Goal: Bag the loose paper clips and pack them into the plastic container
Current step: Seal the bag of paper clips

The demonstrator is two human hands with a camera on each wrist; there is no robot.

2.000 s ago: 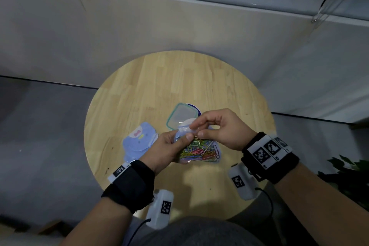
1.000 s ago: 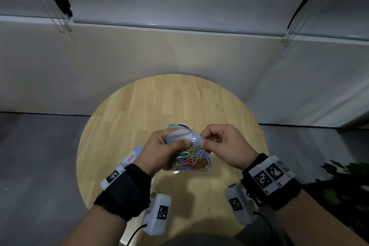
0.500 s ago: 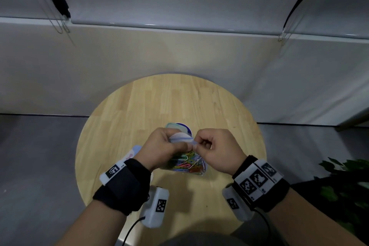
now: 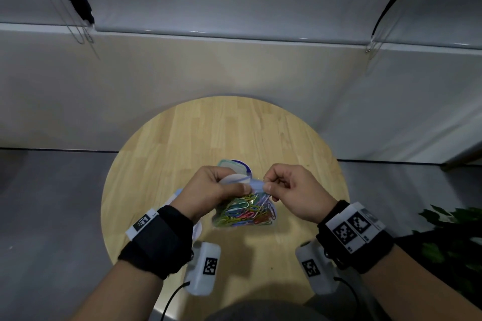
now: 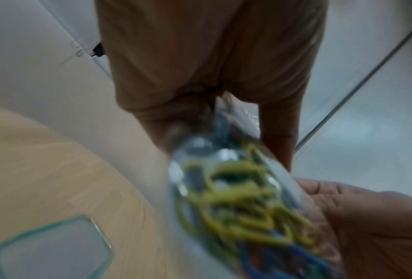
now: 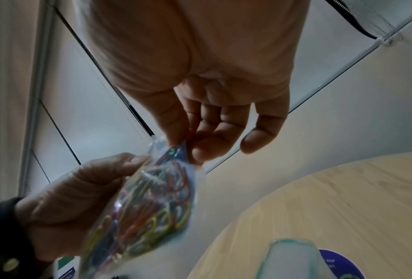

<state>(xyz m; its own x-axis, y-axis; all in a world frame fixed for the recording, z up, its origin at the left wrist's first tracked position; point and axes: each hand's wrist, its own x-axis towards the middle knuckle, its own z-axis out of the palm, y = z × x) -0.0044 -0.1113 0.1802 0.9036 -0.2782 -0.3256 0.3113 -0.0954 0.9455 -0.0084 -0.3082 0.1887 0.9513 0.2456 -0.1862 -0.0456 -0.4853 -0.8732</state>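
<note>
A clear plastic bag full of coloured paper clips hangs above the round wooden table. My left hand grips the bag's upper left part, thumb across its top edge. My right hand pinches the top right corner between thumb and forefinger. In the right wrist view the bag hangs between the left hand and the pinching fingertips. The left wrist view shows the bag blurred and close. The clear container with a teal rim sits on the table behind my hands, mostly hidden.
A pale blue printed card or packet lies on the table under my left wrist. A purple round label lies by the container. A green plant stands at the right, off the table. A grey wall rises behind the table.
Both hands have kept hold of the bag's top and lifted it slightly. My right hand slid outward along the top edge from beside the left hand toward the right corner.
</note>
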